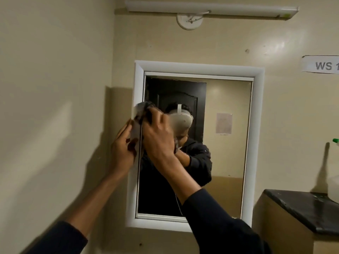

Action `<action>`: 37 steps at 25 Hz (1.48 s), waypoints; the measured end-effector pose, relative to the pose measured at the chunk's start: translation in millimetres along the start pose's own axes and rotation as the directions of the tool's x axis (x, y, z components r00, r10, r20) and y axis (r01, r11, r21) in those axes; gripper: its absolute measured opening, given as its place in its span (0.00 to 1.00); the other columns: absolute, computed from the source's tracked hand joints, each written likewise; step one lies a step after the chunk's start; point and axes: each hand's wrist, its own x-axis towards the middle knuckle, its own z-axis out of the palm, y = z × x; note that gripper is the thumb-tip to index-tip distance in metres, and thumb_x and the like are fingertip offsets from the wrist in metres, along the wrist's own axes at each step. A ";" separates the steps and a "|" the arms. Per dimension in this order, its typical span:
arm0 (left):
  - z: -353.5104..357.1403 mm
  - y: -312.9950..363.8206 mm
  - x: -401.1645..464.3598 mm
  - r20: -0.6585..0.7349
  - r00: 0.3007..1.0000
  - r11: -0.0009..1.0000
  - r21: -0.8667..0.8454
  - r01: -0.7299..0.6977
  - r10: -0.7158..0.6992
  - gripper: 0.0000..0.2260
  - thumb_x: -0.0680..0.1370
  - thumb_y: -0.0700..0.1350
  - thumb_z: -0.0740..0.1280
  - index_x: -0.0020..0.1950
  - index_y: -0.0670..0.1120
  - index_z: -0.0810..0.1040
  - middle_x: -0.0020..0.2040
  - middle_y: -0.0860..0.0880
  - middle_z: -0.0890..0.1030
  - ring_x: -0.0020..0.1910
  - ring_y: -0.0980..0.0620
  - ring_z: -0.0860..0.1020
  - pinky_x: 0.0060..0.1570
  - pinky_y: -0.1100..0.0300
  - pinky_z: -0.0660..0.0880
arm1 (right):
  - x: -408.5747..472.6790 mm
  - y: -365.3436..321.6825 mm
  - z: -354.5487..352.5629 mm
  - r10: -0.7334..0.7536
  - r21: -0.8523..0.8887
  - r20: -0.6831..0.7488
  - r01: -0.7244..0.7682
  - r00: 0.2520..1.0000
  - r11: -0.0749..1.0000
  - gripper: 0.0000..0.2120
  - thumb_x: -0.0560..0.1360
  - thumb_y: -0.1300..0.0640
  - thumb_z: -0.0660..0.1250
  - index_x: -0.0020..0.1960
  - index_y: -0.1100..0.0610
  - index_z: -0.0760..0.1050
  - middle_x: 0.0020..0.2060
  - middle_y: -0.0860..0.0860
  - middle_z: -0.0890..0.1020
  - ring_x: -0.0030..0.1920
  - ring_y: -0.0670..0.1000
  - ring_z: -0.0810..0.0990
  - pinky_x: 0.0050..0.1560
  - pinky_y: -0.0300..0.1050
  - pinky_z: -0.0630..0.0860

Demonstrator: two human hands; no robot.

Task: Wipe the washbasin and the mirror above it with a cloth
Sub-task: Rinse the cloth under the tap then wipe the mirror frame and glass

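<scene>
The mirror (225, 143) hangs on the beige wall in a white frame (198, 67). My right hand (159, 136) presses a dark grey cloth (142, 111) against the glass at the mirror's left edge, fingers curled over it. My left hand (122, 145) rests against the outer side of the frame's left bar, just beside the cloth; whether it grips the cloth I cannot tell. The glass reflects a person in dark clothes and a dark door. The washbasin is out of view.
A black counter top (302, 208) on a beige cabinet juts out at the lower right, with a translucent spray bottle (333, 182) on it. A tube light (211, 9) runs above the mirror. A paper label (322, 66) is stuck on the right wall.
</scene>
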 end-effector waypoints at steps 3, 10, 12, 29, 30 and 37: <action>-2.5 -0.1 -2.3 0.014 0.999 0.999 0.010 -0.047 0.047 0.23 0.78 0.34 0.66 0.73 0.45 0.70 0.70 0.48 0.74 0.65 0.48 0.77 0.60 0.52 0.78 | -12.8 -12.3 9.5 -0.093 0.042 0.033 0.092 0.995 0.995 0.23 0.75 0.57 0.70 0.69 0.59 0.71 0.65 0.59 0.70 0.62 0.62 0.70 0.49 0.51 0.81; 5.7 13.3 -6.0 -0.087 0.994 0.998 -0.015 0.068 -0.069 0.25 0.78 0.30 0.62 0.74 0.43 0.68 0.73 0.52 0.69 0.72 0.50 0.71 0.69 0.60 0.69 | -35.4 71.7 -20.2 -0.093 -0.056 0.037 0.095 0.995 0.994 0.22 0.76 0.58 0.68 0.69 0.56 0.71 0.68 0.56 0.68 0.58 0.57 0.70 0.47 0.49 0.80; 8.5 22.2 -7.5 -0.112 0.989 0.995 -0.035 0.091 -0.094 0.25 0.77 0.28 0.60 0.74 0.42 0.68 0.73 0.49 0.70 0.67 0.52 0.76 0.63 0.63 0.72 | -47.6 109.5 -35.1 0.132 -0.081 -0.036 -0.135 0.991 0.988 0.26 0.76 0.56 0.70 0.72 0.52 0.68 0.69 0.55 0.66 0.57 0.57 0.70 0.44 0.47 0.80; -7.1 24.6 0.1 0.021 0.977 0.937 -0.279 0.209 -0.212 0.22 0.78 0.32 0.57 0.72 0.42 0.70 0.70 0.43 0.74 0.69 0.45 0.74 0.69 0.51 0.72 | -52.6 18.1 9.0 0.324 0.072 -0.073 -0.319 0.943 0.945 0.25 0.77 0.62 0.60 0.73 0.55 0.68 0.68 0.61 0.69 0.58 0.64 0.72 0.48 0.54 0.81; -8.9 24.4 1.7 0.029 0.975 0.926 -0.309 0.220 -0.222 0.22 0.77 0.35 0.56 0.72 0.40 0.70 0.70 0.43 0.73 0.70 0.44 0.73 0.70 0.51 0.71 | -54.1 -1.3 14.4 0.252 0.070 -0.059 -0.248 0.966 0.966 0.23 0.77 0.60 0.59 0.72 0.56 0.71 0.67 0.62 0.70 0.57 0.64 0.72 0.46 0.53 0.81; -12.4 24.7 2.0 0.008 0.987 0.950 -0.271 0.157 -0.161 0.20 0.81 0.44 0.55 0.71 0.39 0.71 0.68 0.50 0.74 0.67 0.57 0.73 0.64 0.71 0.70 | -89.8 -19.1 31.8 -0.053 0.055 0.083 0.048 0.995 0.997 0.21 0.77 0.59 0.64 0.69 0.59 0.72 0.66 0.60 0.72 0.54 0.58 0.75 0.44 0.47 0.80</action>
